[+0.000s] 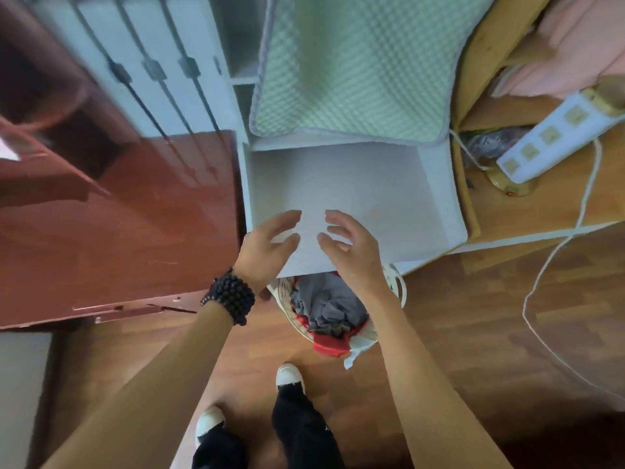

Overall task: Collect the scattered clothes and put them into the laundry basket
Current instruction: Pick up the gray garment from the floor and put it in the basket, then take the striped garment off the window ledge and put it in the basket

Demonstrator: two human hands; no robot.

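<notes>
While both hands hover over the near edge of the white cabinet top (355,184), neither one is holding anything: the left hand (267,247) and the right hand (351,248) have their fingers spread and loosely curled, empty, close to each other but not touching. Whether the palms rest on the surface or float just above it I cannot tell.

The laundry basket (287,296) stands on the wooden floor (473,316) directly below the hands, partly tucked under the cabinet's near edge. It already holds a crumpled grey garment (329,306) on top, a red garment (329,346) at its near rim, and a white piece (358,350) spilling over that rim.

My reading is that a drop into the basket is just done or a reach for the next item is beginning. The cabinet top under the fingers is bare, so the next move calls for finding more clothes elsewhere; the green quilted fabric (351,69) at the far edge and the pink cloth (575,45) at the far right corner are possible candidates.
</notes>
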